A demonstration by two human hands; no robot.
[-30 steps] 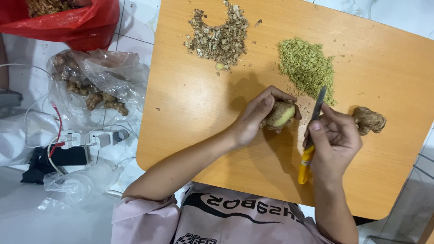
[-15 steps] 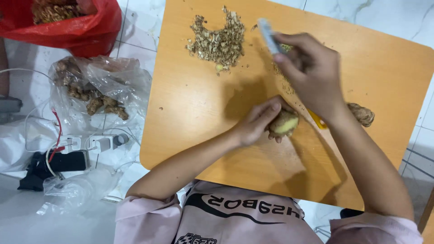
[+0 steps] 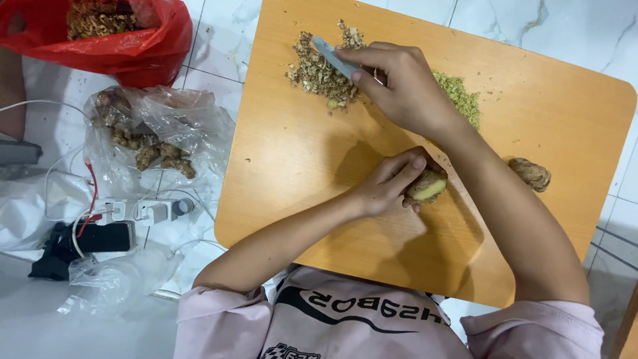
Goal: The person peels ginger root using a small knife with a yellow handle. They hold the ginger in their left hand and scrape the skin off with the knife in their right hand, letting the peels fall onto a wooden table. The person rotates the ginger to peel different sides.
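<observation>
- Red plastic bag, far left on the tiled floor, holding brown scraps.
- Clear plastic bag of unpeeled ginger roots, below the red one, beside the wooden board.
- Pile of ginger peelings at the board's far edge; the knife blade lies over it.
- Left hand, fingers closed around a partly peeled ginger piece, its pale cut face showing beyond the fingertips, resting on the board.
- Right hand, clamped on the knife handle, well apart from the held ginger.
- Heap of chopped ginger, partly hidden behind the right wrist.
- Unpeeled ginger knob, right of the forearm.
</observation>
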